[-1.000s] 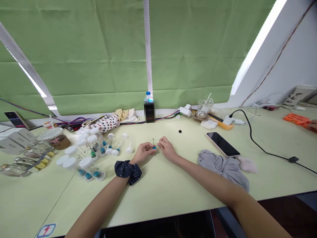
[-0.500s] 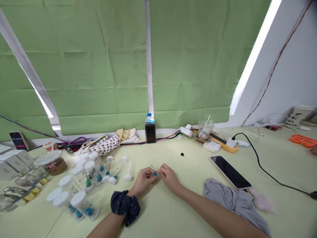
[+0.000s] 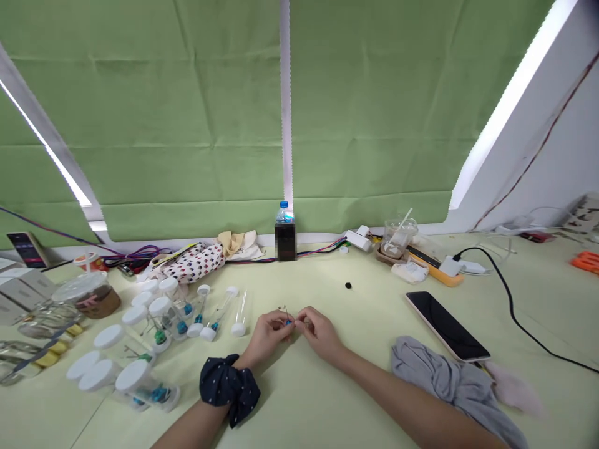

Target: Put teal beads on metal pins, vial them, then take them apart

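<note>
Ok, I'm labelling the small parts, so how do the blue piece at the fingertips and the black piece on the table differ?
Colour: the blue piece is blue, the black piece black.
Place: the blue piece is held in the left hand; the black piece lies on the table, farther back than the hands.
Outline: a thin stem rises at the blue piece; none shows at the black piece.
Both look small.

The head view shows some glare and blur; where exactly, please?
Head view: white glare beside the green blinds; head view: orange object at far right, smeared; head view: blue piece in the left hand, too small for detail.
</note>
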The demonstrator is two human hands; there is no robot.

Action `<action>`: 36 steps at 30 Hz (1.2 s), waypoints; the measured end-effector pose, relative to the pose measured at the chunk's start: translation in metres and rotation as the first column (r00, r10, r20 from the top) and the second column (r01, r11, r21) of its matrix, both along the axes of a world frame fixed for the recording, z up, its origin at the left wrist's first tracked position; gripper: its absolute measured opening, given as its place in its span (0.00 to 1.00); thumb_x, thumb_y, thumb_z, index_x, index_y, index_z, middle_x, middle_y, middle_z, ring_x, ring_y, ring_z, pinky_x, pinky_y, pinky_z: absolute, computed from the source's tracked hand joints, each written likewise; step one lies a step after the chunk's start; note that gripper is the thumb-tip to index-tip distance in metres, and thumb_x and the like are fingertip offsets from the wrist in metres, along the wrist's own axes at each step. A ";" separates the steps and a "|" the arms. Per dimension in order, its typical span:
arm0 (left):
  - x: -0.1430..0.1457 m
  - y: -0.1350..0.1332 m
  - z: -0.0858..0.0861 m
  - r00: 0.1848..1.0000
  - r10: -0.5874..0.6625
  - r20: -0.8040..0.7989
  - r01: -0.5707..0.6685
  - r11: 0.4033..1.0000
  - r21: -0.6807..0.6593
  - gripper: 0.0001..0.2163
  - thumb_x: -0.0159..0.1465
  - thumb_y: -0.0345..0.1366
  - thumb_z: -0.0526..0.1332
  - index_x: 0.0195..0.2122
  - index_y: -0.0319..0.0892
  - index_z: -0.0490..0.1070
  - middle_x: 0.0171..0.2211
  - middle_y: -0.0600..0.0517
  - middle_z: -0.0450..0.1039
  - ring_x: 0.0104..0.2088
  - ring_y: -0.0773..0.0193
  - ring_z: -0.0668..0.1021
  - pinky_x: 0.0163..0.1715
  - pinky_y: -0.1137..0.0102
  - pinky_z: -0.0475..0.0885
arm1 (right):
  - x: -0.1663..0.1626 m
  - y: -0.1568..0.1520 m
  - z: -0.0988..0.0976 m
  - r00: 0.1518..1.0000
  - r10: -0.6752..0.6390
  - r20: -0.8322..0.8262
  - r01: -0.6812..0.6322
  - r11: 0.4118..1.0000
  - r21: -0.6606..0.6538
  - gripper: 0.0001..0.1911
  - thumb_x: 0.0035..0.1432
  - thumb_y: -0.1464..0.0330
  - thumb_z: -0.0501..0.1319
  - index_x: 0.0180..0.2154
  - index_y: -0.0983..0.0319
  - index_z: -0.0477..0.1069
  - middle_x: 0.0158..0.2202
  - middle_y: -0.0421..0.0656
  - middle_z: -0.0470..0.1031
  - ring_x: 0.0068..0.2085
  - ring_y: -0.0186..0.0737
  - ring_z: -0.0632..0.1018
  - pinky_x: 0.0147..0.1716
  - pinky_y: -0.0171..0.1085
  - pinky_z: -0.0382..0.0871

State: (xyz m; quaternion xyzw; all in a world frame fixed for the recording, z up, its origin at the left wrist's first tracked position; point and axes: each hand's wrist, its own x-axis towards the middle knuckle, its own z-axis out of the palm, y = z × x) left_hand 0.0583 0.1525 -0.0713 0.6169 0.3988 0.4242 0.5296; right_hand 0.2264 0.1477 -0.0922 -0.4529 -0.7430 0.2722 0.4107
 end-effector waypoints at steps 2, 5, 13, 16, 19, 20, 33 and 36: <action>-0.002 0.001 0.000 1.000 0.007 0.003 -0.007 1.000 -0.005 0.13 0.54 0.42 0.64 0.32 0.36 0.74 0.28 0.50 0.71 0.22 0.70 0.71 0.24 0.74 0.67 | 0.002 -0.001 0.000 0.999 0.004 -0.035 -0.004 1.000 -0.009 0.07 0.60 0.65 0.55 0.39 0.60 0.65 0.33 0.39 0.70 0.24 0.30 0.65 0.26 0.32 0.61; -0.003 0.001 -0.001 1.000 0.018 -0.001 -0.018 1.000 -0.021 0.13 0.54 0.42 0.65 0.32 0.36 0.74 0.27 0.51 0.71 0.22 0.71 0.71 0.23 0.75 0.66 | 0.004 -0.003 0.000 0.998 -0.008 -0.054 0.012 0.997 0.072 0.04 0.60 0.68 0.54 0.37 0.60 0.66 0.32 0.39 0.69 0.27 0.32 0.67 0.29 0.32 0.62; -0.005 0.000 -0.004 0.999 0.008 -0.035 -0.009 1.000 -0.014 0.14 0.52 0.43 0.67 0.32 0.36 0.74 0.30 0.49 0.73 0.22 0.70 0.72 0.24 0.74 0.67 | -0.001 -0.007 0.001 0.989 -0.134 0.064 0.110 0.951 0.288 0.09 0.63 0.71 0.51 0.31 0.61 0.66 0.32 0.42 0.67 0.33 0.35 0.69 0.33 0.34 0.61; -0.005 -0.001 -0.007 0.999 0.009 -0.041 -0.009 1.000 0.002 0.14 0.51 0.42 0.67 0.32 0.36 0.74 0.28 0.50 0.73 0.22 0.69 0.73 0.24 0.74 0.67 | -0.003 -0.006 -0.003 0.967 -0.214 0.135 0.161 0.932 0.324 0.09 0.62 0.72 0.52 0.30 0.61 0.66 0.32 0.43 0.66 0.35 0.37 0.68 0.32 0.34 0.61; -0.004 -0.002 -0.008 0.999 0.007 -0.042 -0.006 1.000 0.017 0.13 0.51 0.42 0.67 0.31 0.36 0.74 0.27 0.50 0.73 0.22 0.69 0.73 0.24 0.74 0.67 | -0.004 -0.003 -0.007 0.948 -0.264 0.177 0.191 0.919 0.346 0.09 0.62 0.73 0.52 0.30 0.61 0.66 0.33 0.43 0.64 0.36 0.37 0.67 0.29 0.33 0.59; -0.003 -0.002 -0.008 0.999 0.010 -0.046 -0.010 1.000 0.022 0.13 0.51 0.42 0.67 0.31 0.36 0.74 0.27 0.50 0.73 0.22 0.69 0.72 0.24 0.74 0.66 | -0.004 -0.003 -0.008 0.944 -0.276 0.181 0.201 0.915 0.350 0.08 0.61 0.73 0.52 0.30 0.61 0.67 0.34 0.43 0.64 0.36 0.37 0.67 0.27 0.32 0.58; -0.004 -0.004 -0.004 0.992 0.032 -0.118 -0.025 0.998 0.061 0.15 0.52 0.44 0.66 0.33 0.36 0.75 0.18 0.53 0.69 0.19 0.71 0.67 0.19 0.75 0.59 | -0.001 0.001 -0.003 0.995 -0.052 -0.089 0.073 0.967 0.243 0.11 0.61 0.72 0.52 0.28 0.61 0.68 0.30 0.41 0.61 0.31 0.34 0.67 0.30 0.34 0.63; -0.004 -0.002 -0.004 0.993 0.038 -0.108 -0.029 0.996 0.083 0.15 0.52 0.44 0.66 0.33 0.37 0.75 0.22 0.52 0.72 0.20 0.71 0.67 0.21 0.75 0.62 | 0.001 0.004 -0.004 0.992 -0.029 -0.124 0.055 0.977 0.208 0.10 0.60 0.70 0.54 0.28 0.60 0.70 0.29 0.40 0.62 0.30 0.34 0.68 0.30 0.34 0.63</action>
